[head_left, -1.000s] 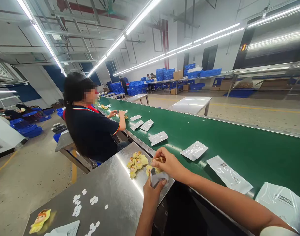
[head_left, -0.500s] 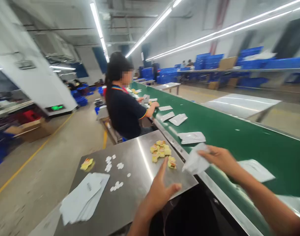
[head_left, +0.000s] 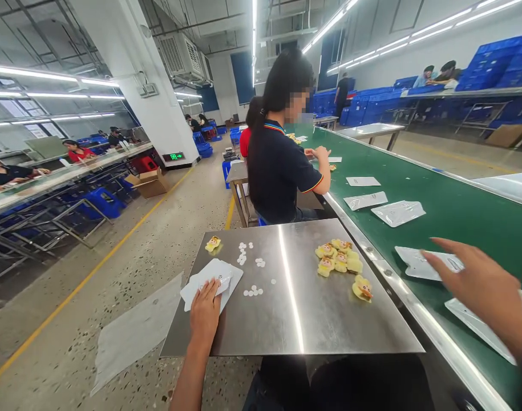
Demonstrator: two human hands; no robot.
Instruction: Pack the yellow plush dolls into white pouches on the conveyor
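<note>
- Green conveyor belt (head_left: 440,200) with pale pouches (head_left: 398,213) runs beside the steel worktop (head_left: 264,319); a seated co-worker (head_left: 280,154) is beyond.
- Yellow doll figures (head_left: 340,258) cluster at the worktop's right; white discs (head_left: 253,291) lie left of them.
- Left hand (head_left: 206,314): fingers flat on the stacked pouches (head_left: 226,279).
- Right hand (head_left: 478,285): open, fingers spread, over the belt's pouches.

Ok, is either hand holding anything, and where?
No clear hold: the left hand lies on the white pouches, grip uncertain; the right hand is open over the green belt.
</note>
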